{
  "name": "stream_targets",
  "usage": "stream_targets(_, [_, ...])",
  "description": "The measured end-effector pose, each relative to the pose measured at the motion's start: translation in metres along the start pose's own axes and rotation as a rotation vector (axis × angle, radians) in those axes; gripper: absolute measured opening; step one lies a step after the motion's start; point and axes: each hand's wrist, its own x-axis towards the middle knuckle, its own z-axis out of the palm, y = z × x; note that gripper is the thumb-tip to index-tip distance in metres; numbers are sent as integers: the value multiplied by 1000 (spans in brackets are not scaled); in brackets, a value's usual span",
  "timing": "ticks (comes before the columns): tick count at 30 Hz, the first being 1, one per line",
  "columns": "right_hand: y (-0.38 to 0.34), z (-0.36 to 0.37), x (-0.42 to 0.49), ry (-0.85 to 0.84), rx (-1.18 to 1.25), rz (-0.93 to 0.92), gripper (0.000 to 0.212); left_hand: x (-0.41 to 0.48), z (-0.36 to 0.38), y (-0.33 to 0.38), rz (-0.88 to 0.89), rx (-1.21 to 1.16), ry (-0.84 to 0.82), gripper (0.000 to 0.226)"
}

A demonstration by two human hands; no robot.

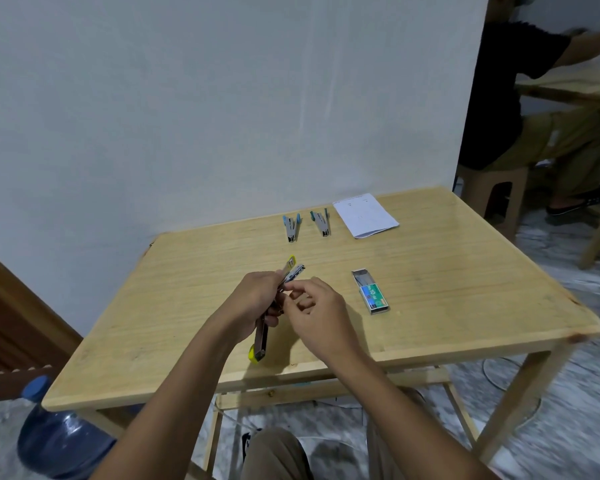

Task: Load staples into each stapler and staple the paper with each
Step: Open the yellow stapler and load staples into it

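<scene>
Yellow-ended stapler [261,336] swung open, gripped in the left hand [257,296] above the surface [187,306], with a grey blue-ended stapler [290,228] beside a second blue-ended stapler [321,223] at the far edge, white paper [365,214] to their right, and an open box of staples [370,291] nearer.

The left hand [257,299] is covering the middle of the yellow stapler [261,337]. Whatever the right hand [317,310] is pinching is showing too small to tell. Print on the paper [366,214] is appearing too faint to read. Edges are cutting off a water bottle [59,441] and a seated person [499,98].
</scene>
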Motion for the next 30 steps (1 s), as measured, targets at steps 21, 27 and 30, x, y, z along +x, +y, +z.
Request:
stream_targets(21, [-9, -10, 14, 0, 42, 77, 6, -10, 3, 5, 73, 15, -68, 41])
stream_targets(27, [-3, -9, 12, 0, 13, 48, 3, -8, 5, 1, 68, 34, -58, 39])
stream_targets(30, [0, -13, 10, -4, 19, 32, 4, -7, 4, -2, 61, 44, -23, 39])
